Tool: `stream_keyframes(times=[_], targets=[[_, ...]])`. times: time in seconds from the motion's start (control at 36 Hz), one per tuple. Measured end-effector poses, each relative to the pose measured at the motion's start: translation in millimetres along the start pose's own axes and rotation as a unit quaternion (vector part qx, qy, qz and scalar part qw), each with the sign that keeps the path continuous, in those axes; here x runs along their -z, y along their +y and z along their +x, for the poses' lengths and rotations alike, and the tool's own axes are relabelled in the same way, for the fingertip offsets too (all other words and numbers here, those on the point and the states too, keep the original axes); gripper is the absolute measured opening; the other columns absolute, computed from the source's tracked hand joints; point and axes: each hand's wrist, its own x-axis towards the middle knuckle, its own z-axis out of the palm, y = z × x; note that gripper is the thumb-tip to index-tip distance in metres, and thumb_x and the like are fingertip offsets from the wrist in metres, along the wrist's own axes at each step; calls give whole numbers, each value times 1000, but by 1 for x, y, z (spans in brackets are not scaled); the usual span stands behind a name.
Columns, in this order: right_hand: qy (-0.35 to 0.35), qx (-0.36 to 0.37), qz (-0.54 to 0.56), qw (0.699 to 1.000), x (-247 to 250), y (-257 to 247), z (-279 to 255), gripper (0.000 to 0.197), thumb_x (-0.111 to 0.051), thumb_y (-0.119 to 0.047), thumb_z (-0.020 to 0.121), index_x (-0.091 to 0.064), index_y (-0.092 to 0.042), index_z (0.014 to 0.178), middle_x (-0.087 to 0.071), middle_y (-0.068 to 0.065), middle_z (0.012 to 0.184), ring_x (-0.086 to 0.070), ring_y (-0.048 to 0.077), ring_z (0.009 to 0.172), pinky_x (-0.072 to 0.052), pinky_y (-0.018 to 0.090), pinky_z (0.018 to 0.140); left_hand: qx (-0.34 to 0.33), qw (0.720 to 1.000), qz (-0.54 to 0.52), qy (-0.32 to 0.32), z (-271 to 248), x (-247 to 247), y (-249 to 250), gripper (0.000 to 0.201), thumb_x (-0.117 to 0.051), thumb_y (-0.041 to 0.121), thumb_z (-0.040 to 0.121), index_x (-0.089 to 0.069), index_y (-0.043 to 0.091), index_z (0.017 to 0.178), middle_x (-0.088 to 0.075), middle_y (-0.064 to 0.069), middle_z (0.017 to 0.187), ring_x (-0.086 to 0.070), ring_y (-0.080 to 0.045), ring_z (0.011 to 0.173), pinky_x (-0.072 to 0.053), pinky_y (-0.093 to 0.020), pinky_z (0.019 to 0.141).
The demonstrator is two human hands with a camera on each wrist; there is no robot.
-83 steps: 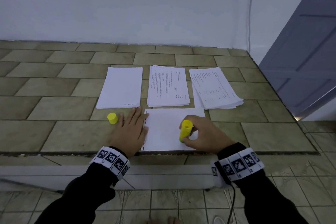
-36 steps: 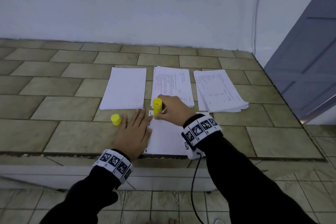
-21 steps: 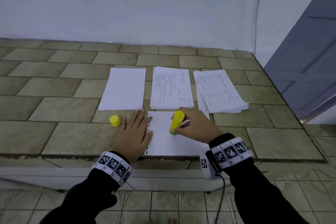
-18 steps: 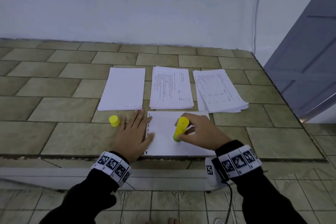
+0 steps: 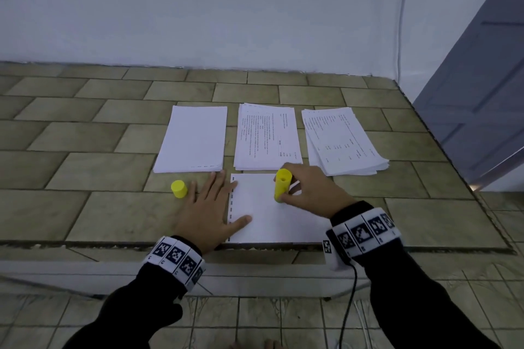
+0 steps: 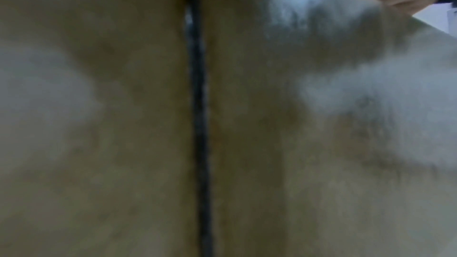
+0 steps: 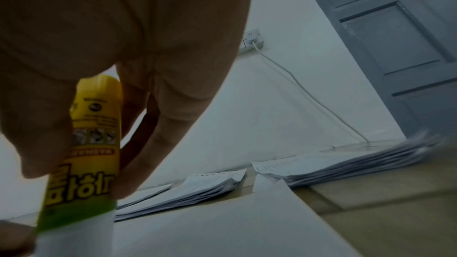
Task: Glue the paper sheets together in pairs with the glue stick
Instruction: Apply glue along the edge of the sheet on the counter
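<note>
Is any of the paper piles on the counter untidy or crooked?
Yes. The right pile is fanned out and turned askew, its edges not aligned. The blank pile and middle pile lie fairly square.

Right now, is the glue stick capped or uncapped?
Uncapped. The yellow cap stands alone on the counter beside the left hand, while the right hand presses the glue stick tip-down onto the sheet.

A white wall at 12 o'clock, a grey door at 2 o'clock (a tiled ledge below).
</note>
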Motion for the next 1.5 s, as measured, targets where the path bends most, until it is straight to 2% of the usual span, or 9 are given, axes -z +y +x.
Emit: stream_keyframes(times=[0.08, 0.25, 0.39, 0.47, 0.58, 0.81, 1.22, 1.42, 1.5], targets=[[17, -22, -3, 1000, 4, 3, 16, 16, -64, -16, 90, -59, -1, 86, -66, 14, 86, -64, 26, 80, -55, 42, 75, 1, 1000, 2, 1, -1, 2, 2, 109, 4, 92, 69, -18, 29, 155, 1, 3, 163, 8, -12, 149, 1, -50, 120], [41, -88, -14, 995, 10, 11, 33, 17, -72, -8, 75, -57, -5, 82, -68, 10, 82, -64, 26, 81, -53, 47, 79, 3, 1000, 12, -6, -2, 4, 2, 110, 7, 92, 68, -17, 30, 154, 1, 3, 164, 8, -13, 150, 1, -50, 121], [64, -79, -11, 995, 9, 18, 17, 16, -71, -12, 76, -56, -7, 79, -67, 9, 82, -64, 26, 80, -53, 49, 76, 4, 1000, 2, -4, -1, 5, 3, 110, 6, 92, 68, -18, 30, 154, -1, 3, 164, 7, -13, 149, 2, -50, 120], [86, -69, 35, 993, 11, 19, -8, 13, -73, -6, 78, -60, -5, 80, -69, 6, 84, -67, 21, 81, -56, 42, 77, 4, 1000, 12, -7, -1, 3, 2, 106, 2, 91, 70, -16, 30, 155, 1, 3, 164, 8, -13, 150, 2, -49, 120], [87, -63, 63, 992, 18, 18, -43, 14, -78, -5, 76, -65, -7, 80, -70, 2, 88, -68, 12, 79, -56, 25, 73, 4, 1000, 11, -4, -1, 1, 1, 98, -8, 87, 75, -16, 30, 155, 2, 3, 164, 8, -13, 150, 3, -49, 120], [72, -37, 2, 997, 23, 21, -79, 18, -79, -7, 74, -68, -13, 86, -68, -13, 82, -65, 6, 74, -50, 11, 66, 4, 1000, 16, -7, -1, 1, 0, 104, 1, 90, 71, -15, 30, 155, 4, 4, 163, 8, -12, 149, 2, -49, 121], [79, -58, -48, 994, 45, 45, -30, 17, -77, -11, 75, -63, -11, 84, -69, 0, 82, -66, 13, 78, -55, 35, 73, -3, 1000, 5, -3, -1, 1, 0, 106, 0, 91, 72, -18, 27, 155, 1, 1, 164, 5, -16, 150, 0, -51, 120], [95, -86, -54, 990, 53, 53, -1, 19, -78, -9, 73, -62, -11, 83, -68, 4, 87, -66, 18, 81, -56, 39, 78, -6, 1000, 14, -5, -1, 2, 0, 104, 1, 90, 73, -15, 28, 155, 1, 1, 164, 7, -15, 150, 1, -51, 120], [101, -114, -68, 986, 55, 50, 1, 31, -79, -12, 74, -58, -13, 97, -66, -1, 87, -64, 17, 79, -55, 30, 74, -4, 1000, 18, -11, -1, 2, 0, 106, 4, 90, 71, -13, 29, 156, 2, 2, 164, 8, -15, 150, 2, -50, 120]])
